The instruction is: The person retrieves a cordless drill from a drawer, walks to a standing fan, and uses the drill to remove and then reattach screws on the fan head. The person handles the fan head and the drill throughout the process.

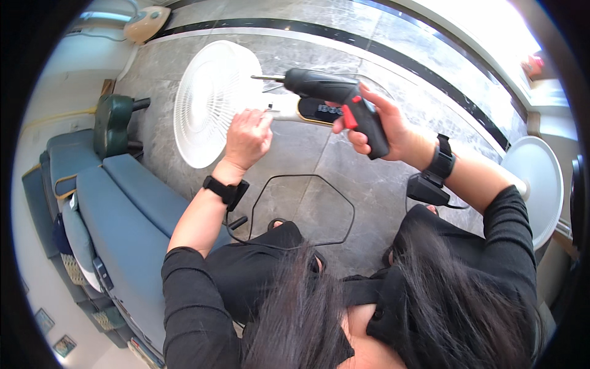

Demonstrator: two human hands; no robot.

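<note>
A white fan [206,104] with a round grille lies tilted over the grey floor, its neck running right to a dark control panel [319,111]. My left hand [247,138] grips the fan just behind the grille, fingers closed around the neck. My right hand [384,126] holds a black electric screwdriver [335,98] with a red trigger; its metal bit points left toward the back of the grille. Both wrists carry black bands with small devices.
A blue sofa [117,215] runs along the left, with a dark green stool [114,123] beyond it. The fan's round white base [541,178] stands at the right. A black cable [301,209] loops on the tiled floor in front of me.
</note>
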